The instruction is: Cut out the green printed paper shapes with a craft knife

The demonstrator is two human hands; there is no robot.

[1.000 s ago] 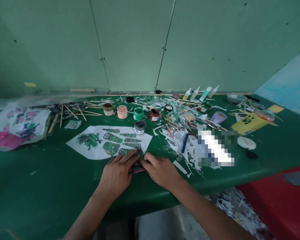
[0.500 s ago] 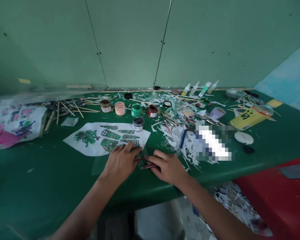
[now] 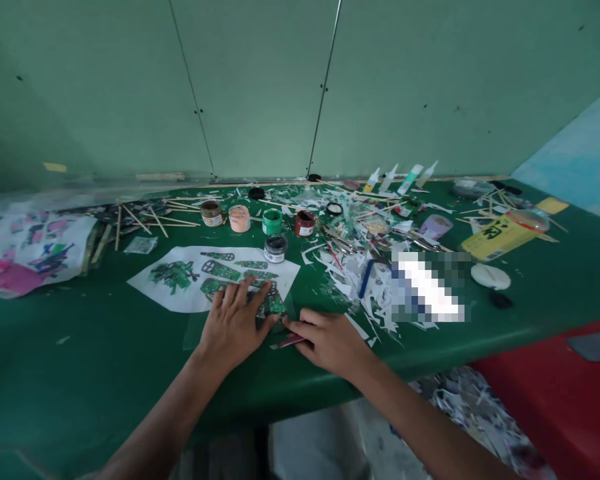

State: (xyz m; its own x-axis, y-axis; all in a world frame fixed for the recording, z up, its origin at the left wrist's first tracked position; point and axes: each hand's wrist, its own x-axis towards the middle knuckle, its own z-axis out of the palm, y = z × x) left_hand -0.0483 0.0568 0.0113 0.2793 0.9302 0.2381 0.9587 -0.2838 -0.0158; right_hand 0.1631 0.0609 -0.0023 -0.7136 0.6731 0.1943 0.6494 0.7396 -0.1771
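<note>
My left hand (image 3: pixel 236 323) lies with its fingers spread on a white sheet (image 3: pixel 155 293) carrying painted green and brown pieces. Under and beside its fingertips is a green painted cutout (image 3: pixel 275 303). My right hand (image 3: pixel 327 341) is closed around a slim reddish tool (image 3: pixel 289 342) with a pale tip, its kind unclear. That hand's index fingertip touches the near end of the cutout, close to my left thumb. A clear sheet (image 3: pixel 193 333) lies partly under my left hand. Just beyond the pieces stands an open jar of dark paint (image 3: pixel 276 248).
Behind the sheet stand brown (image 3: pixel 211 213), peach (image 3: pixel 239 218), green (image 3: pixel 272 221) and dark red (image 3: pixel 305 223) paint jars. Paper scraps (image 3: pixel 375 293) and tools cover the right side. Wooden sticks (image 3: pixel 160 222) and a pink bottle (image 3: pixel 15 278) are at left.
My left hand has moved slightly left and flattened, its fingers spreading. The green cutout now shows more beside it. My right hand has shifted a little toward the left, still holding the reddish tool.
</note>
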